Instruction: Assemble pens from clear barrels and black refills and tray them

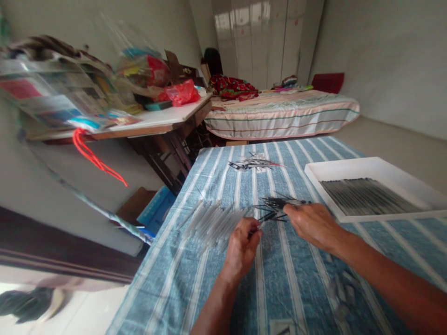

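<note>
Striped cloth (275, 284) is lying below. Left hand (242, 239) is pinching a slim piece (259, 226); right hand (312, 224) is touching dark sticks (275, 203), grip unclear.

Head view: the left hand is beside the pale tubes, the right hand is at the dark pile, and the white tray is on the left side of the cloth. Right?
Not quite: the head view shows the white tray on the right side of the cloth. The left hand is beside the pale tubes, the right hand at the dark pile.
</note>
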Motion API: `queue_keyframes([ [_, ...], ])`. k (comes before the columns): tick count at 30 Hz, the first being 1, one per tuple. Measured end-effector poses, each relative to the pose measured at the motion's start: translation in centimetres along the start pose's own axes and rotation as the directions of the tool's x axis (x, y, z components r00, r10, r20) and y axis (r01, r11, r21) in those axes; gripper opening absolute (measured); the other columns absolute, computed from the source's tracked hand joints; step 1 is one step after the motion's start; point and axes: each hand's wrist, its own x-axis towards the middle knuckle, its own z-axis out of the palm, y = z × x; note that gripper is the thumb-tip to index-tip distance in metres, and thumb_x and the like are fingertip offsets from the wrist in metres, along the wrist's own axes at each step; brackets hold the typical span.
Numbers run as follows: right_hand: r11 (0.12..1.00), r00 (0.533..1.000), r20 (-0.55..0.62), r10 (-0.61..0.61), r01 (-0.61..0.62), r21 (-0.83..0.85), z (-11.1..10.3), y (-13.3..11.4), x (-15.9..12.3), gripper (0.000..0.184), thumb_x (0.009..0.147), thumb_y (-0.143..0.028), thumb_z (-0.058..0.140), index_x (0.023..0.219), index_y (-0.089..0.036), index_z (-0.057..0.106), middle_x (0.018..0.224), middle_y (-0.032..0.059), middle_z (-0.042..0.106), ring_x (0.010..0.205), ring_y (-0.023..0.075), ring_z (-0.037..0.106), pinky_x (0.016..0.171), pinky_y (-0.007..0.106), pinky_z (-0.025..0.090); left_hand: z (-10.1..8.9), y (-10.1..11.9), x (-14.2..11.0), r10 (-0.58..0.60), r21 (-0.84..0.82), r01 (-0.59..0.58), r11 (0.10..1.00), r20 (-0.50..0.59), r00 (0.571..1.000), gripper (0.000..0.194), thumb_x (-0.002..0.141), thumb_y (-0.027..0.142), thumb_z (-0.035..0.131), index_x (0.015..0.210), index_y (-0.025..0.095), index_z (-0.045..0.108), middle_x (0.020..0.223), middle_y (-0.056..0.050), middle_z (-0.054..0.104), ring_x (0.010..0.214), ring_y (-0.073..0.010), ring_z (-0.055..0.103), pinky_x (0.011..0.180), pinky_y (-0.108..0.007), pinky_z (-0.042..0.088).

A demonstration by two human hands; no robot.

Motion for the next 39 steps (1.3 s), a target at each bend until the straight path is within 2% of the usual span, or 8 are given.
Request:
queue_keyframes([
  [15, 0.995, 0.996, -0.02, -0.09, 0.09, -0.031, -0.2, 0.0, -0.2, 0.024, 0.083, -0.006, 0.04, 0.095, -0.015, 0.059, 0.08, 0.0114, 0.069, 0.073, 0.0251, 0.067, 0.057, 0.029, 0.041, 0.1, 0.1, 0.0, 0.071, -0.066, -0.067, 0.996, 0.058, 0.996, 0.016, 0.082, 0.02, 0.053, 0.093, 0.019, 0.065, 0.088, -0.005, 0.063, 0.083, -0.0168, 0.059, 0.076, -0.029, 0.047],
  [19, 0.989, 0.989, -0.042, -0.144, 0.143, -0.034, -0.6, 0.1, -0.1, 0.022, 0.084, -0.005, 0.042, 0.093, -0.015, 0.059, 0.081, 0.0112, 0.068, 0.072, 0.0229, 0.065, 0.061, 0.03, 0.041, 0.2, 0.0, -0.1, 0.005, -0.145, 0.009, 0.989, 0.097, 0.995, 0.016, 0.081, 0.023, 0.054, 0.09, 0.019, 0.067, 0.083, -0.004, 0.064, 0.076, -0.0165, 0.059, 0.068, -0.027, 0.047],
  [24, 0.982, 0.979, -0.074, -0.189, 0.186, -0.041, -0.7, -0.4, 0.0, 0.02, 0.084, -0.007, 0.043, 0.089, -0.017, 0.059, 0.076, 0.0087, 0.068, 0.069, 0.0216, 0.064, 0.06, 0.029, 0.04, 0.3, 0.5, -0.3, -0.162, -0.375, 0.219, 0.901, 0.178, 0.971, 0.015, 0.077, 0.025, 0.057, 0.087, 0.018, 0.067, 0.068, 0.0, 0.061, 0.056, -0.0116, 0.053, 0.051, -0.022, 0.041],
  [29, 0.953, 0.929, -0.219, -0.297, 0.304, -0.001, -0.4, -1.8, -0.4, 0.02, 0.085, -0.01, 0.043, 0.089, -0.017, 0.061, 0.069, 0.0061, 0.065, 0.067, 0.0199, 0.062, 0.06, 0.028, 0.04, 0.2, 1.4, -0.3, -0.238, -0.522, 0.332, 0.786, 0.24, 0.941, 0.014, 0.076, 0.025, 0.059, 0.085, 0.016, 0.064, 0.059, 0.002, 0.059, 0.051, -0.0096, 0.049, 0.048, -0.021, 0.039],
  [31, 0.929, 0.883, -0.336, -0.328, 0.366, 0.057, -0.2, -2.1, -0.5, 0.023, 0.087, -0.013, 0.041, 0.098, -0.017, 0.061, 0.071, 0.0055, 0.066, 0.068, 0.0186, 0.061, 0.062, 0.028, 0.041, 0.1, 1.6, -0.2, -0.237, -0.572, 0.336, 0.748, 0.242, 0.941, 0.015, 0.077, 0.027, 0.059, 0.084, 0.014, 0.063, 0.059, 0.001, 0.059, 0.051, -0.0095, 0.05, 0.048, -0.021, 0.039],
  [33, 0.913, 0.855, -0.434, -0.285, 0.38, 0.148, 0.2, -1.8, -0.5, 0.028, 0.09, -0.016, 0.038, 0.108, -0.017, 0.06, 0.076, 0.0057, 0.068, 0.071, 0.0166, 0.062, 0.065, 0.026, 0.042, 0.0, 1.7, -0.1, -0.252, -0.635, 0.334, 0.697, 0.219, 0.943, 0.017, 0.076, 0.029, 0.061, 0.085, 0.014, 0.062, 0.064, 0.0, 0.061, 0.052, -0.0096, 0.051, 0.047, -0.021, 0.039],
  [36, 0.923, 0.903, -0.407, -0.139, 0.267, 0.277, 1.1, -0.1, -0.5, 0.028, 0.091, -0.021, 0.038, 0.104, -0.019, 0.062, 0.081, 0.005, 0.07, 0.072, 0.0147, 0.063, 0.066, 0.023, 0.042, -0.3, 1.7, 0.0, -0.282, -0.731, 0.322, 0.602, 0.183, 0.942, 0.021, 0.075, 0.03, 0.064, 0.089, 0.015, 0.06, 0.074, -0.002, 0.064, 0.054, -0.0098, 0.054, 0.047, -0.021, 0.039],
  [39, 0.932, 0.979, -0.204, -0.006, 0.079, 0.354, 2.2, 2.3, -0.9, 0.024, 0.087, -0.025, 0.044, 0.091, -0.021, 0.067, 0.074, 0.0015, 0.07, 0.066, 0.0141, 0.063, 0.061, 0.022, 0.04, -0.4, 1.5, 0.0, -0.285, -0.784, 0.313, 0.536, 0.181, 0.941, 0.023, 0.076, 0.029, 0.064, 0.093, 0.015, 0.059, 0.075, -0.003, 0.065, 0.054, -0.0092, 0.054, 0.046, -0.02, 0.039],
])
